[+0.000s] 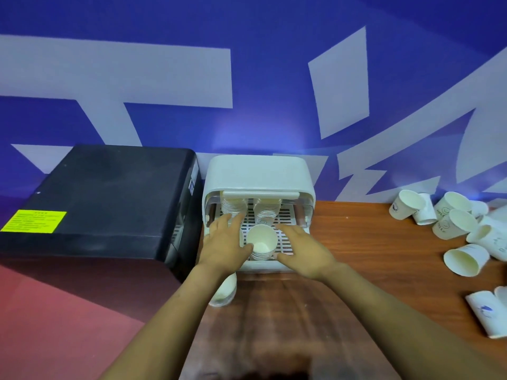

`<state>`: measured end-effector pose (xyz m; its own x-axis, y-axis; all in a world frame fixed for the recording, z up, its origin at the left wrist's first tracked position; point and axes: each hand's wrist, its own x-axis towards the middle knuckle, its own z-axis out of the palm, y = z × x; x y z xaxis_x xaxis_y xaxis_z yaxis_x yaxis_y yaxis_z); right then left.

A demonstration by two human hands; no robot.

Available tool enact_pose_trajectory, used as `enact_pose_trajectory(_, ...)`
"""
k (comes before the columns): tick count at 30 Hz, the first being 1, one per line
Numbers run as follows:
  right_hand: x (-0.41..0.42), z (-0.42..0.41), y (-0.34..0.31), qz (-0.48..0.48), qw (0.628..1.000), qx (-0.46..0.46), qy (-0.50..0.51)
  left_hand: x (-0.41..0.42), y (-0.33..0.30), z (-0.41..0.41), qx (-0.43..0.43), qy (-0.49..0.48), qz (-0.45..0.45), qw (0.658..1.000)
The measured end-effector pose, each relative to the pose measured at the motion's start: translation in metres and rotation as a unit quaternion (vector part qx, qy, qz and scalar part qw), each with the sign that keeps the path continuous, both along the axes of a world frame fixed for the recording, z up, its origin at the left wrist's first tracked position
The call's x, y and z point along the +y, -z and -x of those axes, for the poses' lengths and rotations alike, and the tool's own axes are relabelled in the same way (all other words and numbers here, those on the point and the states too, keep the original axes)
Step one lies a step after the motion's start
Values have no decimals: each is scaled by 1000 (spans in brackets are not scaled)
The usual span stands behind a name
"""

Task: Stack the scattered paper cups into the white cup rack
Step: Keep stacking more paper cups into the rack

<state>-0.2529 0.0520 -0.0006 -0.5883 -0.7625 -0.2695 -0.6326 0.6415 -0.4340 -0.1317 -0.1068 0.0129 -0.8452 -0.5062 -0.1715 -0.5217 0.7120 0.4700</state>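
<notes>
White cup rack (258, 174), lid raised, stands on the wooden counter (370, 242) against the wall, beside a black appliance (109, 198).

Stored: two nested stacks at the back of the slatted tray, left stack (233, 207) and right stack (267, 211); a third, front stack (260, 241), mouth up.

In hand: left hand (225, 242), fingers spread, thumb at the front stack's rim; right hand (304, 250), fingers straight and relaxed, just beside it, holding nothing.

Outstanding: loose paper cups (450, 215) tipped over at the counter's right; one cup (225, 292) near the rack, under the left forearm.

Judged partly done.

Unclear: stack counts; cups cut off at the right edge; cup print illegible.
</notes>
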Motion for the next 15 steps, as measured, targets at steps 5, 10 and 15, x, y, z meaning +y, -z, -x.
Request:
enact_pose_trajectory(5,50,2,-7,-49,999,-4,20,40,-14,11,78,57,-25,995)
enact_pose_trajectory(10,118,10,-18,-73,995,-10,68,92,-8,20,57,128,-72,988)
enact_pose_trajectory(15,178,21,-19,-64,990,-29,121,133,-13,40,31,155,-60,986)
